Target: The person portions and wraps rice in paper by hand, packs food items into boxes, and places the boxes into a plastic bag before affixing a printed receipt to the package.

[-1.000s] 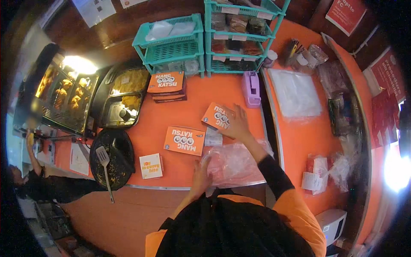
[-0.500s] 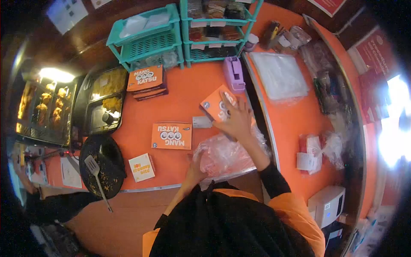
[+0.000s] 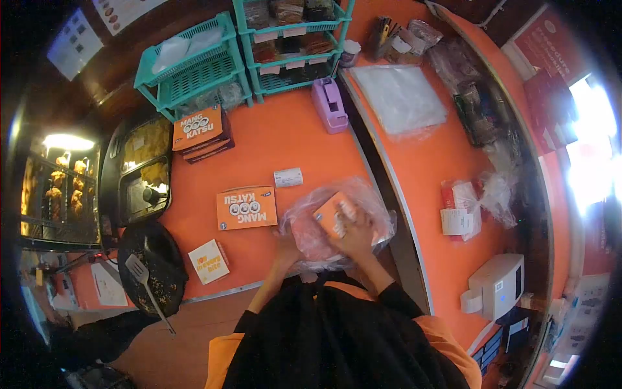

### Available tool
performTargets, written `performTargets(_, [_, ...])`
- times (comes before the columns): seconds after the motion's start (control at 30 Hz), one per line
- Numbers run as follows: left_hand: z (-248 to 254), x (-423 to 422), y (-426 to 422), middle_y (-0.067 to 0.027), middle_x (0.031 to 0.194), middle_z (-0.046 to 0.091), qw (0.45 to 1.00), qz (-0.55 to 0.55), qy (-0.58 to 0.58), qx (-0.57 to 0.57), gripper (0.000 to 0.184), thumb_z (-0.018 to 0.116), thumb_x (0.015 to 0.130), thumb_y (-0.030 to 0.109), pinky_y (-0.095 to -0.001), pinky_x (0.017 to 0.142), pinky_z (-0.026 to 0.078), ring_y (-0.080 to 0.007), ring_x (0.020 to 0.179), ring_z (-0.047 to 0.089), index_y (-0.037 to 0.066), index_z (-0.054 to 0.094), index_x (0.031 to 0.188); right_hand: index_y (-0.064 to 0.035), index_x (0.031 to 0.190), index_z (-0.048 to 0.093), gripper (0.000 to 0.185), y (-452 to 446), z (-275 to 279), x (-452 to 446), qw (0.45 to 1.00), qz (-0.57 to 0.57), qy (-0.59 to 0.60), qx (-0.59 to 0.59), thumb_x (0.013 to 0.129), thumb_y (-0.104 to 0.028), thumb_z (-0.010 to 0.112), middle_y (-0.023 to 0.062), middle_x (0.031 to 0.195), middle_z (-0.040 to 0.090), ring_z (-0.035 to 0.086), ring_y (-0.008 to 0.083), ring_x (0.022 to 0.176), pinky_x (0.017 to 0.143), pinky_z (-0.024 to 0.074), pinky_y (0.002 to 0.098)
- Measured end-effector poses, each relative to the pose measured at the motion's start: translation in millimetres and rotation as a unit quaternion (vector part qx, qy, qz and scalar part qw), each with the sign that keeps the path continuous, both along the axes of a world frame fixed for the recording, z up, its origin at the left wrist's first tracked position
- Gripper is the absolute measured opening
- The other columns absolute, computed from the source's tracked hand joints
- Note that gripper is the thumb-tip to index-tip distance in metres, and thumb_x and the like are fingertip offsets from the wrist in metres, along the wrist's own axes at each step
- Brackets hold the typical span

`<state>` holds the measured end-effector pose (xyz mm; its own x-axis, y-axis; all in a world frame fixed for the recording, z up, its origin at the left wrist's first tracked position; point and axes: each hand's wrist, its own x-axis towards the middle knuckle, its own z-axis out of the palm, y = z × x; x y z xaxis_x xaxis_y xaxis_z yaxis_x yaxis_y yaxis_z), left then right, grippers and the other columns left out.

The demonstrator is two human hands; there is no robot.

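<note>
My right hand [image 3: 355,236] grips an orange food box [image 3: 332,215] printed with white letters. The box sits over the mouth of a clear plastic bag [image 3: 304,202], partly covered by my fingers. At the bag's left edge, my left hand [image 3: 283,251] is closed on the plastic, its fingertips partly hidden. Something pinkish shows inside or through the bag. Left of the bag lies another orange box [image 3: 246,217] with "Mang Katsu" on it. Behind that is a small printed paper slip [image 3: 287,177]. A white box [image 3: 208,262] with orange and yellow letters rests nearer the counter edge.
Several stacked orange boxes [image 3: 198,128] stand by teal racks [image 3: 201,79]. A purple tape dispenser [image 3: 330,107] is beside the counter gap. Clear bags [image 3: 400,98] and a label printer [image 3: 495,285] occupy the right counter. A black pan with a spatula [image 3: 148,279] and another person's sleeve [image 3: 97,337] are at left.
My right hand has brought the orange box down and nearer to me, from beside the paper slip to the bag's mouth. The bag is spread wider. The camera view has shifted.
</note>
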<state>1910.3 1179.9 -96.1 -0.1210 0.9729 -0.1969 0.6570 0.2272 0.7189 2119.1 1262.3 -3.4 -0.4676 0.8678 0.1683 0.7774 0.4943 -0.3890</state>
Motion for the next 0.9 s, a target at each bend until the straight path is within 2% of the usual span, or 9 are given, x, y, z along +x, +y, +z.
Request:
performTargets(0.07, [-12,0,-1,-0.0290,0.148,0.029,0.997,-0.023,0.055,-0.040,0.132,0.088,0.043,0.031,-0.0544,0.116,0.001,-0.0440,0.139,0.026,-0.013,0.015,0.144,-0.0378,0.142,0.045,0.092,15,13,5,0.992,-0.113,-0.046,0.015,0.057,-0.044,0.078,0.0166,0.134,0.041,0.040,0.0410,0.123,0.098,0.0328,0.0561])
performTargets(0.2, [-30,4,-1,-0.0293,0.147,0.029,0.999,-0.019,0.037,-0.017,0.124,0.087,0.048,0.023,-0.0531,0.116,0.008,-0.0443,0.137,0.028,-0.010,0.016,0.143,-0.0390,0.142,0.044,0.092,26,18,4,0.992,-0.111,-0.066,0.013,0.057,-0.043,0.078,0.0169,0.135,0.040,0.040,0.0421,0.121,0.097,0.0317,0.0587])
performTargets(0.33, [73,15,5,-0.0286,0.146,0.030,0.999,0.002,-0.023,0.048,0.116,0.084,0.054,0.015,-0.0536,0.114,0.015,-0.0460,0.135,0.031,0.002,0.017,0.148,-0.0408,0.141,0.044,0.090,16,12,11,0.997,-0.009,-0.050,0.061,0.058,-0.042,0.078,0.0166,0.132,0.041,0.041,0.0413,0.119,0.094,0.0338,0.0579])
performTargets(0.43, [102,21,14,-0.0249,0.146,0.031,0.999,-0.013,-0.035,0.026,0.111,0.080,0.060,0.015,-0.0528,0.113,0.018,-0.0466,0.133,0.032,0.009,0.017,0.150,-0.0417,0.143,0.041,0.091,14,12,6,0.998,-0.003,-0.061,0.029,0.059,-0.043,0.077,0.0163,0.127,0.044,0.043,0.0404,0.116,0.091,0.0358,0.0557])
performTargets(0.53, [79,15,5,-0.0213,0.146,0.032,0.999,0.034,-0.009,-0.037,0.105,0.078,0.062,0.013,-0.0566,0.112,0.016,-0.0443,0.132,0.035,0.006,0.019,0.148,-0.0409,0.145,0.037,0.093,29,8,1,0.989,-0.094,-0.101,0.049,0.061,-0.045,0.076,0.0201,0.125,0.047,0.045,0.0432,0.114,0.092,0.0367,0.0564])
performTargets(0.6, [65,8,-2,-0.0192,0.146,0.033,0.999,0.006,0.043,-0.030,0.098,0.076,0.065,0.014,-0.0606,0.111,0.012,-0.0418,0.131,0.038,0.004,0.022,0.147,-0.0370,0.146,0.035,0.090,43,10,1,0.977,-0.156,-0.098,-0.112,0.066,-0.060,0.069,0.0271,0.144,0.036,0.037,0.0491,0.129,0.100,0.0326,0.0638])
performTargets(0.77, [43,2,-6,-0.0177,0.148,0.032,0.998,-0.003,0.054,0.014,0.094,0.076,0.067,0.019,-0.0682,0.108,0.000,-0.0361,0.133,0.039,0.002,0.026,0.144,-0.0317,0.148,0.032,0.092,59,4,15,0.976,-0.123,-0.082,-0.157,0.068,-0.059,0.068,0.0257,0.142,0.041,0.039,0.0421,0.132,0.102,0.0364,0.0582])
performTargets(0.87, [30,3,-8,-0.0165,0.149,0.031,1.000,0.015,0.022,-0.005,0.098,0.077,0.065,0.019,-0.0661,0.109,-0.005,-0.0376,0.136,0.035,0.002,0.023,0.146,-0.0216,0.151,0.026,0.093,53,15,9,0.970,-0.112,-0.103,-0.187,0.072,-0.046,0.071,0.0293,0.126,0.054,0.053,0.0496,0.112,0.095,0.0430,0.0551])
performTargets(0.9, [20,8,-11,-0.0181,0.149,0.030,0.997,-0.002,0.071,0.042,0.100,0.076,0.065,0.019,-0.0649,0.109,0.003,-0.0402,0.136,0.033,0.002,0.022,0.147,-0.0139,0.148,0.029,0.090,49,-10,15,0.990,-0.077,-0.098,-0.070,0.075,-0.046,0.070,0.0288,0.127,0.053,0.051,0.0490,0.115,0.096,0.0422,0.0546])
